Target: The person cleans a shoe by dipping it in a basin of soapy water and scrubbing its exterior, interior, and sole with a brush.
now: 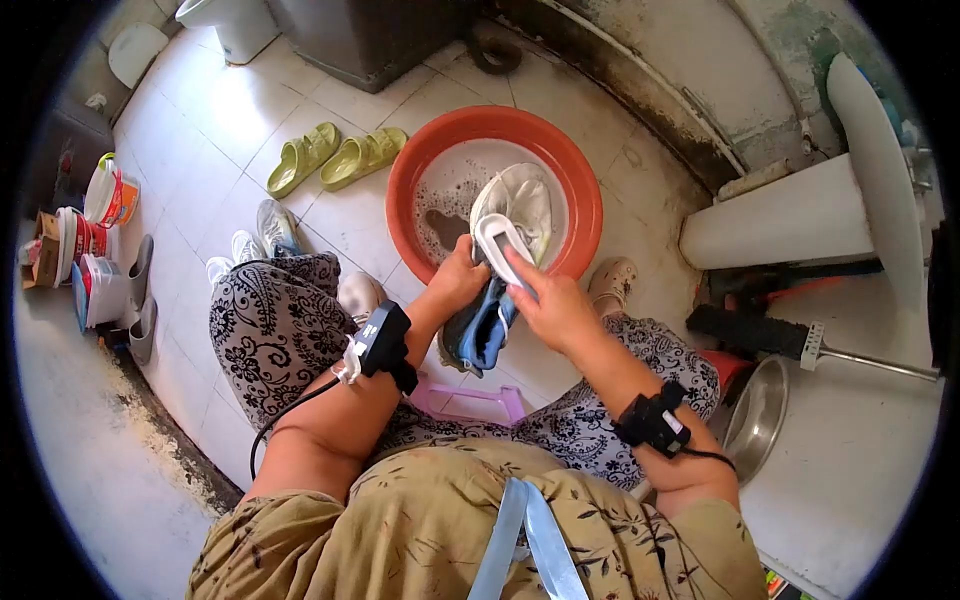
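Over the orange basin (pixel 588 200), a wet shoe (pixel 527 195) with a whitish front and blue fabric around its opening is held at a tilt. My left hand (pixel 458 278) is closed on the side of the shoe. Closed in my right hand (pixel 552 308) is a white scrub brush (pixel 487 238), lying against the shoe's upper; its bristles are hidden. Greyish water with foam (pixel 440 180) fills the basin beneath.
Green slippers (pixel 304 160) lie left of the basin, with light sneakers (pixel 277 228) nearer my leg. Tubs (pixel 108 192) stand far left. To the right are a white pedestal (pixel 780 220), a black long-handled brush (pixel 750 330) and a metal bowl (pixel 757 415).
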`<state>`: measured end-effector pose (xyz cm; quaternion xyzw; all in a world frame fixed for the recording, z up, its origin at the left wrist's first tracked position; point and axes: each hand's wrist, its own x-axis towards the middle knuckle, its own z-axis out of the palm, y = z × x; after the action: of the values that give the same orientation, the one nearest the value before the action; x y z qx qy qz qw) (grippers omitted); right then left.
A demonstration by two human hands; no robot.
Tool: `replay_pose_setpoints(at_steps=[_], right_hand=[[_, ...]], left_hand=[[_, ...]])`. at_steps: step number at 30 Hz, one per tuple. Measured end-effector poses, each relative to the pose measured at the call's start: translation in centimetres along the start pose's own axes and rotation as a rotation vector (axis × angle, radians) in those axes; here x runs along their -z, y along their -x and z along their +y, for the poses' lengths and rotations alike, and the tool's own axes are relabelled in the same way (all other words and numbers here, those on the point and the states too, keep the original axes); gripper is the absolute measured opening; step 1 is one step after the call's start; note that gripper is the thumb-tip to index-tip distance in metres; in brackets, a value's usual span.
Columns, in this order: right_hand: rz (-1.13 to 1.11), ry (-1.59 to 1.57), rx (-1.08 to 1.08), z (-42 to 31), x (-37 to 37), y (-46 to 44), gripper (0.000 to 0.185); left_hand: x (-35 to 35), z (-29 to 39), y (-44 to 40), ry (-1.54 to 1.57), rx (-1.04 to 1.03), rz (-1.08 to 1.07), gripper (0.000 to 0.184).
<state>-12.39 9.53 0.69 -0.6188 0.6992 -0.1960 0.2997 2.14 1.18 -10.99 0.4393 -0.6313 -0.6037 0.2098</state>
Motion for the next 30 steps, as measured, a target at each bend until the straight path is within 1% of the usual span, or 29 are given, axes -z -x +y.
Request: replay_pose_setpoints(at_steps=[2,3,4,5,6,8,9,10,12,13,15,17,18,19,20,22,23,24,26,27,28,29,30], right_hand=[[0.013,0.263,-0.046,0.6,1.1,-2.5,0.048],[0.013,0.266,-0.048,0.7,2.1,-4.0,0.048],[0.115,0.242,-0.099,0.6,3.2,-5.4,0.047],[0.216,0.219,-0.144,0.4,3.8,-6.3,0.047],[0.213,0.217,-0.143,0.5,3.5,-6.4,0.047],[0.21,0.231,-0.168,1.2,3.0,-6.6,0.047],[0.177,0.148,-0.18,1.3,2.1,-5.9,0.046],[0.171,0.148,-0.181,0.7,1.2,-4.5,0.046],[-0.019,0.005,-0.243,-0.6,-0.3,-1.7,0.046],[-0.018,0.001,-0.239,-0.6,-0.4,-0.7,0.046],[-0.083,-0.329,-0.012,0.1,-0.3,1.5,0.047],[-0.083,-0.376,-0.053,-0.7,0.8,3.4,0.047],[-0.085,-0.419,-0.097,-1.3,1.3,4.3,0.048],[-0.007,-0.305,-0.125,-1.8,1.5,5.2,0.046],[-0.012,-0.301,-0.123,-1.9,1.3,5.9,0.046],[-0.069,-0.131,-0.102,-2.0,0.8,6.9,0.046],[-0.054,-0.036,-0.06,-2.1,0.5,6.6,0.047],[-0.048,-0.039,-0.063,-2.3,0.2,6.1,0.047],[-0.055,0.052,-0.192,-2.3,0.3,4.2,0.048],[-0.01,0.186,-0.238,-1.8,0.3,2.8,0.045],[0.046,0.2,-0.213,-0.4,0.1,1.7,0.045],[0.102,0.216,-0.18,0.7,0.0,0.3,0.044],[0.103,0.213,-0.18,0.6,0.3,-0.9,0.044]], left_hand=[[-0.2,1.1,0.4,0.037,-0.01,-0.022,0.043],[0.0,3.5,1.3,0.005,-0.016,-0.034,0.043],[0.0,4.8,2.1,-0.026,-0.019,-0.044,0.044],[-0.2,4.8,2.3,-0.082,0.006,-0.051,0.043],[-0.1,4.3,2.4,-0.082,0.009,-0.049,0.043],[-0.3,3.5,2.1,0.03,-0.003,-0.047,0.043],[0.5,6.3,2.7,-0.054,0.126,-0.054,0.043],[0.4,5.7,2.4,-0.051,0.131,-0.053,0.043],[0.6,3.7,1.2,0.067,0.174,0.024,0.044],[1.0,3.3,1.1,-0.068,0.18,0.031,0.046],[1.1,2.5,0.5,-0.039,0.162,0.035,0.049],[1.1,0.5,-0.5,0.054,0.109,0.03,0.055],[1.3,1.6,-0.4,0.057,0.106,0.033,0.055],[1.6,3.7,0.1,0.092,0.193,0.046,0.055],[1.8,4.9,0.5,0.128,0.281,0.059,0.054],[1.8,3.1,-0.3,0.098,0.277,0.064,0.053],[1.7,2.6,-0.3,0.011,0.234,0.066,0.053],[1.6,2.5,-0.3,-0.078,0.188,0.065,0.053],[0.9,2.9,0.5,-0.029,0.163,0.058,0.051],[0.6,3.3,1.0,0.015,0.136,0.018,0.049],[0.4,3.5,1.3,0.059,0.109,-0.02,0.047],[-0.7,0.6,0.4,0.065,0.03,0.011,0.044],[-0.5,0.7,0.5,0.061,0.031,0.011,0.044]])
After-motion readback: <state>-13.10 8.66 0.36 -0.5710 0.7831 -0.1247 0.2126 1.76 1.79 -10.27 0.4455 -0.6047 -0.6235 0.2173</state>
